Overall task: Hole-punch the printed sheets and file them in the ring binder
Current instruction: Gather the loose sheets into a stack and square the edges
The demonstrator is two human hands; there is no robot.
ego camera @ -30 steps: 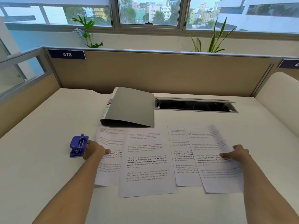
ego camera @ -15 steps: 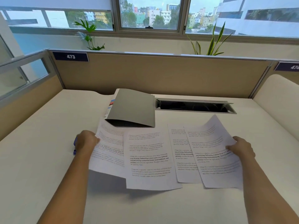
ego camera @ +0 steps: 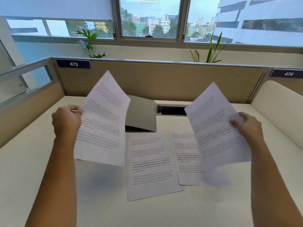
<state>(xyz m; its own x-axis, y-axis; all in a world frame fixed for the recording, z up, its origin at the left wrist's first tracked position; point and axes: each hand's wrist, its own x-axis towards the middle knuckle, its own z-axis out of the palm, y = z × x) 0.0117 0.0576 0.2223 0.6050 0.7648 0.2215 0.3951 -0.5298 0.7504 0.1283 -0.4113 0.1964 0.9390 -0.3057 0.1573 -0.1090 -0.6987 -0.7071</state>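
Above the desk, left: the left hand (ego camera: pixel 66 122) pinches the left edge of a raised printed sheet (ego camera: pixel 101 125), lifted clear of the desk (ego camera: pixel 41 161) and tilted.
Above the desk, right: the right hand (ego camera: pixel 249 126) grips the right edge of a second raised sheet (ego camera: pixel 218 128).
Flat between them: a middle sheet (ego camera: pixel 150 166) and beside it a partly covered sheet (ego camera: pixel 185 158).
Behind: a grey ring binder (ego camera: pixel 141 115), closed, next to the cable slot (ego camera: pixel 172 110).

Desk (ego camera: pixel 41 161) with binder (ego camera: pixel 142 115), two sheets (ego camera: pixel 152 166)
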